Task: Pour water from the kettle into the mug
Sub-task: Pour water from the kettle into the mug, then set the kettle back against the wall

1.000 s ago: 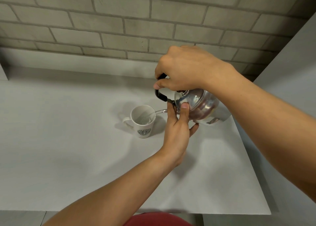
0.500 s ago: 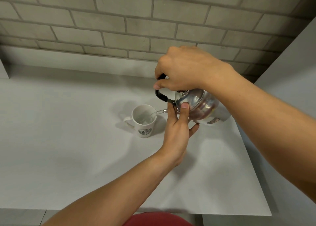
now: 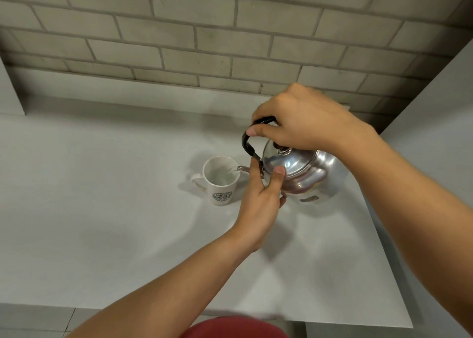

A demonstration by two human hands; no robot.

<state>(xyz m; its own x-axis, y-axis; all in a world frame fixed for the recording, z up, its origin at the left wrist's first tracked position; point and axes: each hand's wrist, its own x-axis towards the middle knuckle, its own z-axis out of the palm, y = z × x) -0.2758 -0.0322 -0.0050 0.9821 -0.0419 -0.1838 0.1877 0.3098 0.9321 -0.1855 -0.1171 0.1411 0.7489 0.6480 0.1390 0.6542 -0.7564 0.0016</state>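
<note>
A shiny steel kettle (image 3: 309, 174) hangs tilted to the left above the white table (image 3: 102, 222). My right hand (image 3: 304, 119) grips its black handle (image 3: 247, 143) from above. My left hand (image 3: 261, 197) braces the kettle's body from below, thumb pressed on the lid's edge. The thin spout reaches over the rim of a white mug (image 3: 221, 180) with a green round logo, handle turned left. Water lies in the mug's bottom and a thin stream runs from the spout.
A grey brick wall (image 3: 204, 43) rises behind the table. A white side panel (image 3: 435, 102) stands to the right, close to the kettle. The table's front edge (image 3: 332, 321) runs near my body, with tiled floor at the lower left.
The kettle and both hands have barely moved. The mug holds a little more water than a second ago.
</note>
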